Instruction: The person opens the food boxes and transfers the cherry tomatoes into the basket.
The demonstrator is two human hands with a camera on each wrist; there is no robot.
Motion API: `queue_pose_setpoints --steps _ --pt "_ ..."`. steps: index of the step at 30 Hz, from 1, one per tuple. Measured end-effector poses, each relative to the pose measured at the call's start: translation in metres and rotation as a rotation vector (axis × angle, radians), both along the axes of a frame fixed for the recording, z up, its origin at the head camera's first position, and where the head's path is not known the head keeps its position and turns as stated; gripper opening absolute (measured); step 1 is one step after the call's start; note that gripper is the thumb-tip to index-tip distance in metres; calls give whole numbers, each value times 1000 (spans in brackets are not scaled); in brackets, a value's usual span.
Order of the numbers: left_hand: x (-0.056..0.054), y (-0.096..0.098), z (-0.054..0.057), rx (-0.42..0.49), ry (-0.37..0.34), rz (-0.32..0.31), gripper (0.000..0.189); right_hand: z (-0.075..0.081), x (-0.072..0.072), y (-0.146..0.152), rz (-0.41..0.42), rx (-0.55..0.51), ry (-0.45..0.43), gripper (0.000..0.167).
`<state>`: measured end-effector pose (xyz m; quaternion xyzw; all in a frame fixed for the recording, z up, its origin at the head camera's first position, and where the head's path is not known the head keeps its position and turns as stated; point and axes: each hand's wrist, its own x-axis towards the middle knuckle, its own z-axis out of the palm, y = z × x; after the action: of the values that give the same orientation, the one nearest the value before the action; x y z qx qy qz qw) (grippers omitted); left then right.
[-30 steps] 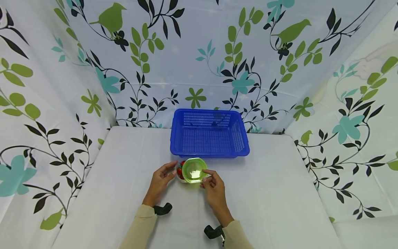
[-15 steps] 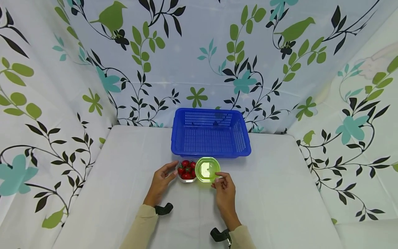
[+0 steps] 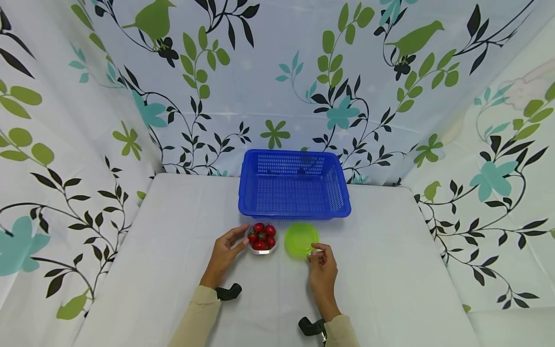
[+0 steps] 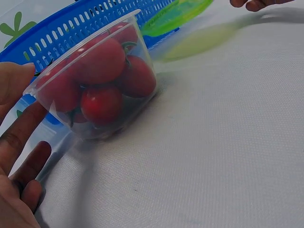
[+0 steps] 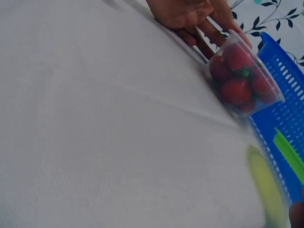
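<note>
A clear plastic tub (image 4: 135,114) full of small red tomatoes (image 3: 261,237) stands upright on the white-covered table. My left hand (image 3: 226,251) holds the tub by its left side, thumb at the rim (image 4: 52,69) and a finger just below it. Between the thumb and fingers of my right hand (image 3: 323,274) is a translucent green lid (image 3: 300,239), gripped at its right edge. The lid hangs above the table to the right of the tub, its yellowish shadow (image 4: 199,45) on the cloth beneath. In the right wrist view only a fingertip (image 5: 297,216) and part of the lid show.
Behind the tub and lid sits a blue perforated plastic basket (image 3: 295,212). A patterned curtain (image 3: 260,72) with leaves and birds hangs along the back and both sides. White cloth (image 3: 381,250) covers the table.
My right hand has moved right with the green lid, from partly over the tub to beside it, uncovering the tomatoes. My left hand stays at the tub.
</note>
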<state>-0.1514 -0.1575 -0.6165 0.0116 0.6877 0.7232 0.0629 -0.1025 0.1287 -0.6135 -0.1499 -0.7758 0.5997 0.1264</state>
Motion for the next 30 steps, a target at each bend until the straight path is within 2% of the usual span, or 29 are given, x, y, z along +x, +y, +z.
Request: queue_pose_setpoints --steps 7,12,18,22,30 --pt "1 -2 1 -19 25 -5 50 -6 1 -1 -12 141 36 20" --pt "0 -2 0 -16 11 -2 51 -12 1 -1 -30 348 98 18" --pt "1 -2 -1 -17 2 -12 52 -15 0 1 -92 555 100 19" --pt "0 -1 -1 -20 2 -14 51 -14 -3 0 -107 575 119 21" --pt "-1 0 0 -14 -4 -5 52 5 -17 -22 -5 450 215 22"
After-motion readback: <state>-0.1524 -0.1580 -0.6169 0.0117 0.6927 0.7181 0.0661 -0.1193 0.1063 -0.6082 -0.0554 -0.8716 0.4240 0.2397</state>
